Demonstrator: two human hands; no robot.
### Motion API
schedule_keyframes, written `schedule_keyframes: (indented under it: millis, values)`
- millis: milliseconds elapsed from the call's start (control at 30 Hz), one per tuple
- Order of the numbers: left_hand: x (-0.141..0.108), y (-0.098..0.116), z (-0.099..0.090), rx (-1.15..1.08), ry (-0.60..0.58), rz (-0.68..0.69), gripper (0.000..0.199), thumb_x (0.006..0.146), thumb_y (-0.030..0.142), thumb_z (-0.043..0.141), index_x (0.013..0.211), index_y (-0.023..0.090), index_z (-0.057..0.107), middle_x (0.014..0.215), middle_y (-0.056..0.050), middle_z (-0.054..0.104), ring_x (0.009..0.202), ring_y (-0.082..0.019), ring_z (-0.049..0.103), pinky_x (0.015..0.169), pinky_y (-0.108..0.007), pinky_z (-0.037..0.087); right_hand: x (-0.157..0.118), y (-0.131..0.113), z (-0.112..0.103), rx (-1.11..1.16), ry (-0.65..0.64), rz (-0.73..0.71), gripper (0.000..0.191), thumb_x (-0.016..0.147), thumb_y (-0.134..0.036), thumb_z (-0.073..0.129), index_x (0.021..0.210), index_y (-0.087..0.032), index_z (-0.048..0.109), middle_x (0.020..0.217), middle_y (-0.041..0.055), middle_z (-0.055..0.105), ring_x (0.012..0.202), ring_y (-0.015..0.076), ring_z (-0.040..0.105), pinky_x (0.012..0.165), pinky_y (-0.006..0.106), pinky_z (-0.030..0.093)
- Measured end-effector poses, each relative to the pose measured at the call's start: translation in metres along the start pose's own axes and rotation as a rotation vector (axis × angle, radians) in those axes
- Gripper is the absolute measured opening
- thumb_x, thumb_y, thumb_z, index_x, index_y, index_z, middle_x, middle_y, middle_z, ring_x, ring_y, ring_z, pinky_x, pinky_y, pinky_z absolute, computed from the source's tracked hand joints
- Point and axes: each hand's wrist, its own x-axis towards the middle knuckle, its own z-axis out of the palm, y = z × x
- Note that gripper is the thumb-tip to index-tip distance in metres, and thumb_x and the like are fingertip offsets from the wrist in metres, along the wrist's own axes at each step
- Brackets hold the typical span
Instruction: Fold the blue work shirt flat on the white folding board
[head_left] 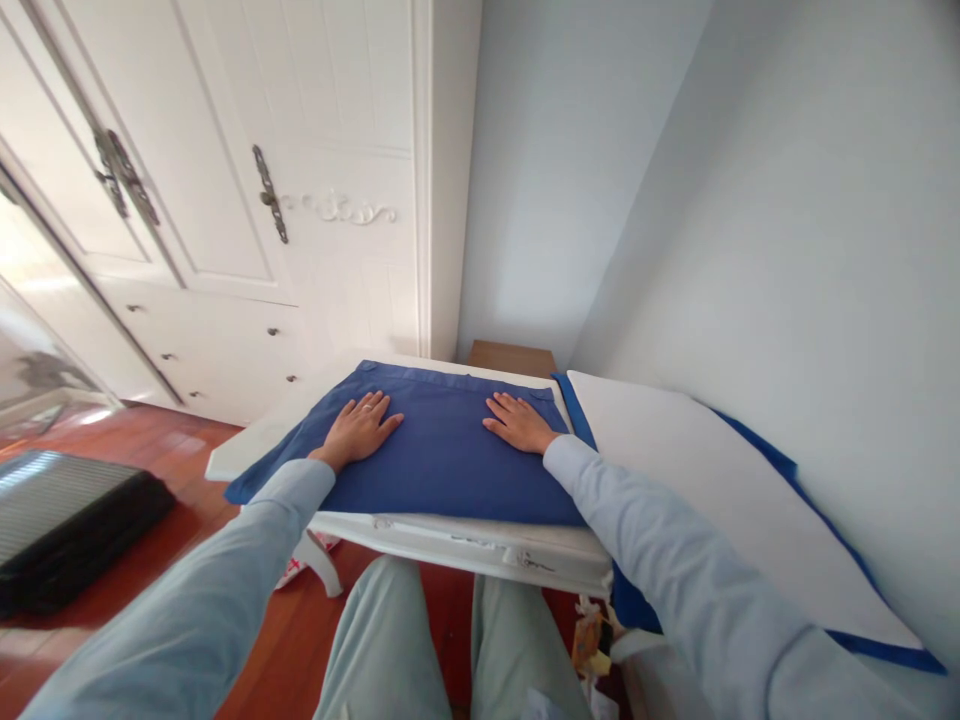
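Observation:
A dark blue cloth (pixel 442 450) lies spread flat over a white table (pixel 480 540), draping past its left side. My left hand (pixel 361 428) rests palm down on the left part of the cloth, fingers spread, a ring on one finger. On the right part my right hand (pixel 519 422) also lies flat with its fingers apart. Neither hand grips anything. To the right of the table, a large white sheet (pixel 712 490) lies on top of more blue material (pixel 885 655), close to my right sleeve.
A white wardrobe (pixel 352 120) stands behind the table at the left. A brown box (pixel 512 357) sits between table and wall. On the wooden floor at far left lies a grey and black suitcase (pixel 75 530). Below the table's right end are crumpled wrappers (pixel 590 640).

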Motion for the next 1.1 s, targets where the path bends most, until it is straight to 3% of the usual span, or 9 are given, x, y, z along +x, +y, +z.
schedule_keyframes:
  millis: [300, 800, 933, 1033, 1100]
  values:
    - [-0.001, 0.000, 0.000, -0.008, 0.001, 0.007, 0.073, 0.099, 0.057, 0.023, 0.155, 0.010, 0.032, 0.160, -0.011, 0.025, 0.150, -0.025, 0.018, 0.121, -0.045, 0.014, -0.008, 0.038, 0.004, -0.012, 0.030, 0.085, 0.073, 0.102, -0.061, 0.023, 0.157, -0.014, 0.030, 0.161, 0.0142, 0.020, 0.151, 0.0269, 0.018, 0.123, 0.040, 0.016]
    - [-0.006, 0.007, -0.003, -0.019, 0.042, 0.011, 0.067, 0.100, 0.053, 0.028, 0.151, 0.011, 0.038, 0.158, -0.013, 0.031, 0.149, -0.026, 0.023, 0.121, -0.047, 0.017, -0.007, 0.041, 0.010, -0.018, 0.063, 0.084, 0.073, 0.101, -0.061, 0.022, 0.156, -0.015, 0.032, 0.161, 0.0130, 0.022, 0.150, 0.0262, 0.020, 0.122, 0.039, 0.017]
    - [-0.015, 0.015, -0.011, 0.023, 0.105, 0.049, 0.054, 0.100, 0.040, 0.031, 0.140, 0.011, 0.052, 0.149, -0.017, 0.044, 0.142, -0.029, 0.037, 0.117, -0.048, 0.027, -0.006, 0.041, 0.010, -0.018, 0.065, 0.084, 0.073, 0.101, -0.062, 0.022, 0.156, -0.014, 0.032, 0.161, 0.0133, 0.022, 0.150, 0.0264, 0.020, 0.122, 0.039, 0.018]
    - [-0.024, 0.024, -0.020, 0.089, 0.122, 0.152, 0.045, 0.099, 0.030, 0.028, 0.117, 0.012, 0.065, 0.125, -0.019, 0.062, 0.120, -0.030, 0.058, 0.104, -0.044, 0.041, -0.007, 0.039, 0.008, -0.026, 0.066, 0.084, 0.073, 0.101, -0.061, 0.023, 0.156, -0.013, 0.033, 0.161, 0.0138, 0.022, 0.150, 0.0263, 0.021, 0.122, 0.038, 0.017]
    - [-0.030, 0.032, -0.025, 0.121, 0.135, 0.184, 0.043, 0.101, 0.029, 0.025, 0.107, 0.013, 0.065, 0.109, -0.017, 0.066, 0.107, -0.029, 0.062, 0.095, -0.041, 0.045, -0.008, 0.038, 0.007, -0.026, 0.067, 0.085, 0.072, 0.102, -0.060, 0.024, 0.155, -0.013, 0.034, 0.160, 0.0140, 0.023, 0.149, 0.0261, 0.022, 0.121, 0.038, 0.017]
